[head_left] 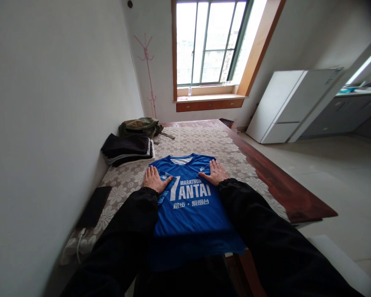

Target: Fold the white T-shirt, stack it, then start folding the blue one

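Note:
A blue T-shirt (191, 222) with white "Marathon Yantai" lettering lies spread on the table, collar away from me. Its lower hem hangs over the near edge. The left sleeve is folded inward over the chest, and my left hand (154, 180) rests flat on it, fingers stretched out. On the shirt's upper right, near the shoulder, my right hand (214, 173) lies flat with its fingers apart. Neither hand grips the cloth.
Folded dark clothes (128, 146) are stacked at the left by the wall, with a green backpack (139, 127) behind them. Nearer me lies a black tablet-like device (93, 207) with a white cable (78, 246). A patterned cloth (198, 140) covers much of the wooden table (284, 198).

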Motion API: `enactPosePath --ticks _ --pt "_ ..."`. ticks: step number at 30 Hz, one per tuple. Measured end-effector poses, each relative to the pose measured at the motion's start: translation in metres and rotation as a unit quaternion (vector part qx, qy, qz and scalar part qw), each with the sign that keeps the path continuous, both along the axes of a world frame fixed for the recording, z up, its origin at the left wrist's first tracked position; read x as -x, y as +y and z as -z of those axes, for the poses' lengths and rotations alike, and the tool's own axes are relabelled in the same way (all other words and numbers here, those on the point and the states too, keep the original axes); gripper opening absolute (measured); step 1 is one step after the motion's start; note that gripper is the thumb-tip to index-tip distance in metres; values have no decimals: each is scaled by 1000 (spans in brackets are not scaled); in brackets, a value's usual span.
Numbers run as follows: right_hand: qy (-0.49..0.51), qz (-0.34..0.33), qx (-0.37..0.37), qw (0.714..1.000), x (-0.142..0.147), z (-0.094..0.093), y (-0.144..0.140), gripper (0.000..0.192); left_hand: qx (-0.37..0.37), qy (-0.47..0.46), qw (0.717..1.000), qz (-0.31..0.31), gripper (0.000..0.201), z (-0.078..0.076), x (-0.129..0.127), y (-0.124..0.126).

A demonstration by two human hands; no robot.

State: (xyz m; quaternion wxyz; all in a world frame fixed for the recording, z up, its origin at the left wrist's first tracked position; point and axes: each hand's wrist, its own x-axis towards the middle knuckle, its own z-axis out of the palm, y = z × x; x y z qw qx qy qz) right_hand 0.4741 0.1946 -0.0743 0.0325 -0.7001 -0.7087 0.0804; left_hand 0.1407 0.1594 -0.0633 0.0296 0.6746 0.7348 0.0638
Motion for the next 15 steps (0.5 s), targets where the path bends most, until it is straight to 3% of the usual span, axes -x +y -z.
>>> enactPosePath --ticks 15 --pt "6 -4 4 1000 -1 -1 0 127 -6 -4 1000 -3 131 0 0 -1"
